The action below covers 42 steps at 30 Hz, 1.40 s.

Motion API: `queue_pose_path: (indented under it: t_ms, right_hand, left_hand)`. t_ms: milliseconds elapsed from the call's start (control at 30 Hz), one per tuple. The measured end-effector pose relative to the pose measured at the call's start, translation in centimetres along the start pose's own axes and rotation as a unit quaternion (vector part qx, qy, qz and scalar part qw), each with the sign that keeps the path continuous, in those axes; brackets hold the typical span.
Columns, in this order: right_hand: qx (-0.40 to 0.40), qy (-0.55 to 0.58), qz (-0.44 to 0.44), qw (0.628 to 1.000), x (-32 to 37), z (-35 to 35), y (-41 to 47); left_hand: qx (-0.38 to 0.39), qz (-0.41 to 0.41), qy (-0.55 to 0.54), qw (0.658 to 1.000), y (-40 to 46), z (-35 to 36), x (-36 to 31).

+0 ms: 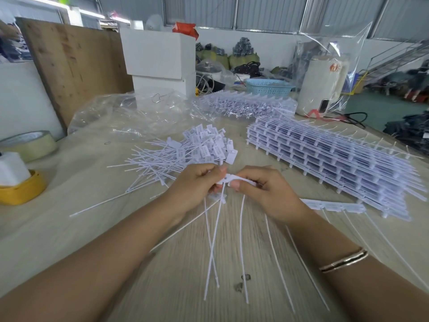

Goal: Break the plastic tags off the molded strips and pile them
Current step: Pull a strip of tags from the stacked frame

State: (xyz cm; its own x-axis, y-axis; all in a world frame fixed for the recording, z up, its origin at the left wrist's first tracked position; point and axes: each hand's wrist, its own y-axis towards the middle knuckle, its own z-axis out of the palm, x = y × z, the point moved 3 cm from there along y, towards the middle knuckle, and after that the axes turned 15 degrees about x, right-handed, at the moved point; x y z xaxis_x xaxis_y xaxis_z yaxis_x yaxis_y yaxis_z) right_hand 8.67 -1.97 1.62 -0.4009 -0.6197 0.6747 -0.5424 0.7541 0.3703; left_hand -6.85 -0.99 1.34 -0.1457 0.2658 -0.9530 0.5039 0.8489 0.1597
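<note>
Both hands meet over the middle of the table. My left hand (197, 184) grips a few loose white tags (222, 182) whose long tails (213, 240) hang toward me. My right hand (267, 194) pinches one end of a molded strip (334, 206). The strip runs right from under that hand, and several thin tails trail from it. A pile of separated tags (185, 154) lies just beyond my hands. A tall stack of unbroken strips (325, 154) sits to the right.
Another batch of strips in a clear bag (246, 104) lies at the back, beside an empty clear bag (130, 115). A tape roll (30, 145) and a yellow holder (21, 189) stand at left. A blue basket (267, 86) and a white appliance (322, 87) stand behind.
</note>
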Motion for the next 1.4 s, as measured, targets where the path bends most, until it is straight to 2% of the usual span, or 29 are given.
queue_pose_path:
  t_ms: [67, 167, 333, 367, 400, 467, 533, 600, 667, 733, 833, 900, 967, 1067, 1233, 1300, 1400]
  right_hand:
    - [-0.033, -0.002, -0.015, 0.999, 0.2, 0.0, 0.1]
    - [-0.05, 0.001, -0.025, 0.998, 0.5, 0.0, 0.3]
    - [-0.051, 0.137, -0.031, 0.989, 0.6, -0.4, 0.0]
    - [-0.059, 0.161, -0.019, 0.985, 0.3, -0.8, -0.2]
    - [-0.06, 0.173, -0.006, 0.983, 0.0, -1.2, -0.5]
    - [-0.044, 0.164, 0.016, 0.985, -0.5, -1.8, -0.8]
    - [-0.025, 0.145, 0.033, 0.989, -0.8, -1.8, -0.9]
    - [-0.016, 0.136, 0.042, 0.99, -0.7, -1.4, -0.7]
    - [-0.008, 0.129, 0.035, 0.991, -0.6, -1.0, -0.6]
    - [0.006, 0.121, 0.022, 0.992, -0.4, -0.7, -0.6]
    - [0.032, 0.107, 0.009, 0.994, 0.0, -0.2, -0.5]
    - [0.052, 0.083, 0.009, 0.995, 0.2, 0.3, -0.4]
    - [0.067, 0.061, 0.012, 0.996, 0.5, 0.8, -0.3]
    - [0.081, 0.031, 0.014, 0.996, 0.7, 0.9, -0.3]
    - [0.104, -0.069, 0.104, 0.987, -0.3, -0.4, -0.3]
    - [0.115, -0.068, 0.112, 0.985, -0.4, -0.3, -0.3]
    - [0.09, -0.007, 0.094, 0.991, -0.2, -0.1, -0.4]
  left_hand:
    - [-0.006, -0.014, -0.059, 0.998, 0.0, 0.2, 0.0]
    - [-0.022, -0.01, -0.094, 0.995, 0.2, 0.3, 0.1]
    - [0.034, 0.039, -0.236, 0.971, 0.5, 0.1, -0.7]
    - [0.045, 0.048, -0.229, 0.971, 0.4, -0.5, -0.9]
    - [0.049, 0.056, -0.161, 0.984, 0.3, -1.1, -0.9]
    - [0.047, 0.061, 0.071, 0.995, 0.0, -1.9, -0.7]
    - [0.033, 0.073, 0.236, 0.968, 0.1, -2.0, -0.2]
    - [0.016, 0.093, 0.344, 0.934, 0.2, -2.0, 0.0]
    - [0.004, 0.088, 0.435, 0.896, 0.4, -2.2, 0.3]
    - [-0.022, 0.085, 0.474, 0.876, 0.5, -2.4, 0.4]
    - [-0.041, 0.112, 0.413, 0.903, 0.2, -2.1, -0.4]
    - [0.001, 0.114, 0.339, 0.934, 0.1, -1.3, -0.8]
    - [0.033, 0.096, 0.3, 0.948, 0.0, -0.4, -0.7]
    - [0.027, 0.074, 0.302, 0.95, 0.0, -0.2, -0.1]
    - [0.033, 0.054, 0.262, 0.963, 0.2, -1.2, 0.2]
    - [0.038, 0.041, 0.277, 0.959, 0.1, -0.9, 0.4]
    - [0.042, 0.016, 0.31, 0.95, 0.1, -0.5, 0.4]
